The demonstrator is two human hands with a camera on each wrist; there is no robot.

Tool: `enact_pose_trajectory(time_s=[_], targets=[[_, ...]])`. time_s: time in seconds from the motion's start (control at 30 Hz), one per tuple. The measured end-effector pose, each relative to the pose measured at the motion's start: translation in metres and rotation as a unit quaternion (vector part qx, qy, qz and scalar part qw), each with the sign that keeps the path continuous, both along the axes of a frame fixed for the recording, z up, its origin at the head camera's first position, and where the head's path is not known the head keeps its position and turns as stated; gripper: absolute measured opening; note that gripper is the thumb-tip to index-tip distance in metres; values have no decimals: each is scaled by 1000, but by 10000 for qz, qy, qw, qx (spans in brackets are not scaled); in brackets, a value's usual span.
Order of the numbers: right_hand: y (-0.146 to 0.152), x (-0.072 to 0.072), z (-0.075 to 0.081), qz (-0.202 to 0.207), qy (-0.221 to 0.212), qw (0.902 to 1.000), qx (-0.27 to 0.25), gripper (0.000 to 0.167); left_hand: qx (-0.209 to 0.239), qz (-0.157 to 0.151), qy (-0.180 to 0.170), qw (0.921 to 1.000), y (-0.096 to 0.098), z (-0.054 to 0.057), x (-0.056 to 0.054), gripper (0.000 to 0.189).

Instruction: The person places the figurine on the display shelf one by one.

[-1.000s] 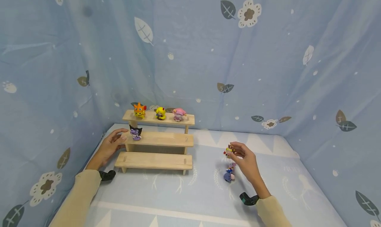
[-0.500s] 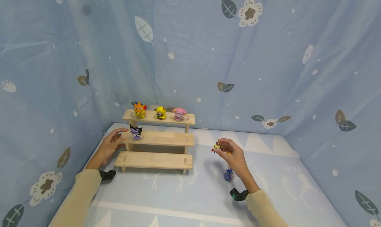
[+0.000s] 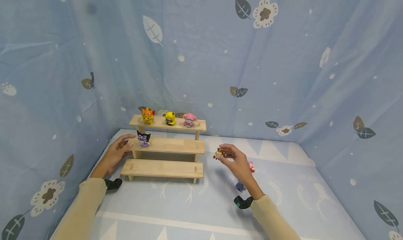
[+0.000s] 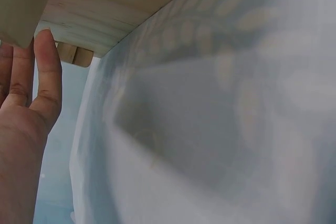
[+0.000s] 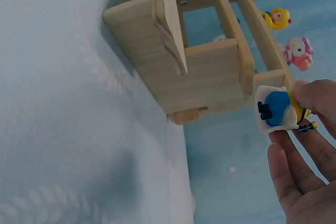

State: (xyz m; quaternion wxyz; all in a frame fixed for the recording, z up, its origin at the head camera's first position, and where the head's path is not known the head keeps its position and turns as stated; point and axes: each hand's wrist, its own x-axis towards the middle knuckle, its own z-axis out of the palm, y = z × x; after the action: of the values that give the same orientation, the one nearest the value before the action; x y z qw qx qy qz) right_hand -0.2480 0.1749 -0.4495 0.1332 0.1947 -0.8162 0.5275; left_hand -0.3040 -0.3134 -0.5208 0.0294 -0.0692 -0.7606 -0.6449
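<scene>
In the head view, my right hand (image 3: 237, 162) pinches a small yellow-and-blue toy figurine (image 3: 218, 153) above the mat, right of a three-tier wooden display shelf (image 3: 173, 145). The right wrist view shows the figurine's white back piece and black feet (image 5: 264, 110) between thumb and fingers. My left hand (image 3: 116, 152) holds the left end of the middle tier. Its fingers (image 4: 48, 72) reach up against the wood in the left wrist view; the thumb is hidden there. A black-and-purple figurine (image 3: 143, 139) stands on the middle tier, close to that hand.
On the top tier stand an orange-and-yellow figurine (image 3: 147, 115), a yellow-haired one (image 3: 170, 118) and a pink one (image 3: 189, 120). A red-and-pink figurine (image 3: 251, 166) and a blue-grey one (image 3: 240, 186) lie partly hidden around my right forearm. Patterned blue curtains (image 3: 201, 58) surround the mat (image 3: 195, 212).
My right hand has moved left with the yellow-and-blue figurine, from above the loose figurines toward the shelf. The red-and-pink figurine has come into sight behind it. My left hand stays in place.
</scene>
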Motion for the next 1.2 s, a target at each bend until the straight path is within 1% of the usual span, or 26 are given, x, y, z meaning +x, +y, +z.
enact_pose_trajectory(time_s=[0.13, 0.27, 0.37, 0.5, 0.63, 0.8, 1.03, 1.2], targets=[[-9, -2, 2, 133, 22, 9999, -83, 38, 61, 7, 15, 10000, 0, 1, 0, 52], [-18, -3, 4, 258, 57, 9995, -159, 37, 76, 25, -59, 10000, 1, 0, 0, 52], [-23, -9, -2, 296, 114, 9994, -157, 38, 39, 5, -87, 10000, 1, -1, 0, 54], [-27, -22, -14, 450, 275, 9985, -108, 40, 52, -21, -72, 10000, 1, -1, -1, 55], [-32, -29, -16, 661, 404, 9970, -86, 41, 31, 19, -87, 10000, 0, -1, -1, 54], [-41, -28, -10, 842, 468, 9952, -157, 41, -13, 33, -76, 10000, -1, -1, -1, 53], [-59, -13, 13, 1085, 512, 9925, -221, 39, 27, 28, -23, 10000, 0, -2, -1, 50], [-70, -10, 18, 1174, 543, 9912, -287, 39, 51, 46, -12, 10000, 1, 0, 0, 49]])
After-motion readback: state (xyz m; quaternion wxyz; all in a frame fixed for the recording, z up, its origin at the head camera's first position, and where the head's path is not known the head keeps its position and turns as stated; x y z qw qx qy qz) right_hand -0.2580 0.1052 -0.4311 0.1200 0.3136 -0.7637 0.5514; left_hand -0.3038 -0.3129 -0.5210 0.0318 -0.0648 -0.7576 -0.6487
